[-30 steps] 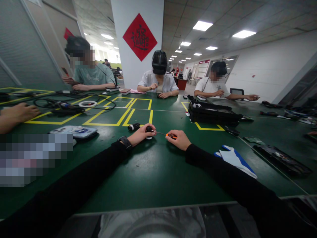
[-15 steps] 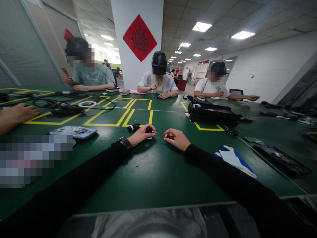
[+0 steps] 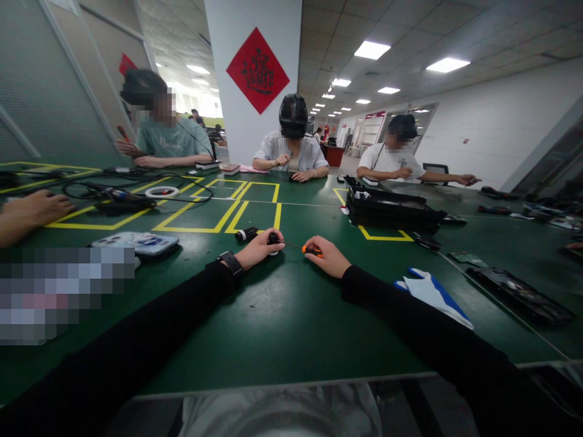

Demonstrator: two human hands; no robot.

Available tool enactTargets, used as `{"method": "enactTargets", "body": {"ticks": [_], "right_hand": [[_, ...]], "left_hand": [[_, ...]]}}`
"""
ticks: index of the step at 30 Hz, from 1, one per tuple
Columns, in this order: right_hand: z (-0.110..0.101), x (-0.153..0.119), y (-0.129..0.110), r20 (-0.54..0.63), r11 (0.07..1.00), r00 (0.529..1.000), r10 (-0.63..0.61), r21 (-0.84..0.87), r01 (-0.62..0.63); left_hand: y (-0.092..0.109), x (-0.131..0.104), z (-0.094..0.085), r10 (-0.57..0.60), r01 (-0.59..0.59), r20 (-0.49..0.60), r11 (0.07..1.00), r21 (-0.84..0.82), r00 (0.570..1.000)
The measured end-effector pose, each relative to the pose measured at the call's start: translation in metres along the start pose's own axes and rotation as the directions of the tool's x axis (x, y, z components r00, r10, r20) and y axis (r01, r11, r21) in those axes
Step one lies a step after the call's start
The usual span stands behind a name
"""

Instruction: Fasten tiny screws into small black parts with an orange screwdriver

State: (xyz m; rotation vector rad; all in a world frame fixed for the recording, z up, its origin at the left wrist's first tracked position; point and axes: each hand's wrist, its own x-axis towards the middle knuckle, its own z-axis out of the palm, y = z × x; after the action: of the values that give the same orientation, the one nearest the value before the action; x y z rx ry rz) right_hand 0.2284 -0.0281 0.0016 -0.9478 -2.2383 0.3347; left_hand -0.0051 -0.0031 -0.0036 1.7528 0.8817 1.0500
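Note:
My left hand (image 3: pixel 261 248) is closed on a small black cylindrical part (image 3: pixel 273 239) with a white lower end, just above the green table. In my right hand (image 3: pixel 331 257) is a screwdriver (image 3: pixel 313 250) with an orange and black handle, my fingers wrapped round the handle. Its thin shaft points left and reaches the black part; whether the tip sits in a screw is too small to tell. Another black cylindrical piece (image 3: pixel 246 234) with a pale end lies on the table behind my left wrist.
A phone in a patterned case (image 3: pixel 136 241) lies left, near another person's hand (image 3: pixel 36 208). Cables (image 3: pixel 122 195) spread behind it. Stacked black housings (image 3: pixel 392 209) stand right of centre; a blue and white glove (image 3: pixel 435 294) and a black panel (image 3: pixel 519 292) lie right. Several people sit around.
My hands keep almost the same place and grip, with the screwdriver still against the black part. The person at the far left has turned their head slightly.

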Motion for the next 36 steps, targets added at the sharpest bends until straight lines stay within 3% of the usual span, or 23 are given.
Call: {"method": "enactTargets", "body": {"ticks": [10,19,27,36], "right_hand": [[0.001,0.0044,0.007,0.032,0.996,0.999,-0.019,-0.083,0.022],[-0.0001,0.0001,0.0024,0.027,1.0,1.0,0.005,0.002,-0.005],[0.0014,0.0032,0.0053,0.06,0.994,0.998,-0.014,-0.104,0.02],[-0.0001,-0.0004,0.0036,0.013,1.0,1.0,0.021,0.004,-0.021]], "left_hand": [[0.0042,-0.0005,0.0024,0.006,-0.005,-0.008,0.999,0.039,1.0],[-0.0041,0.0033,0.001,-0.023,0.022,-0.046,1.0,-0.017,0.999],[-0.0007,0.0019,0.0018,-0.009,0.008,-0.016,1.0,-0.018,1.0],[-0.0014,0.0019,0.002,0.016,-0.016,-0.005,1.0,0.018,1.0]]}}
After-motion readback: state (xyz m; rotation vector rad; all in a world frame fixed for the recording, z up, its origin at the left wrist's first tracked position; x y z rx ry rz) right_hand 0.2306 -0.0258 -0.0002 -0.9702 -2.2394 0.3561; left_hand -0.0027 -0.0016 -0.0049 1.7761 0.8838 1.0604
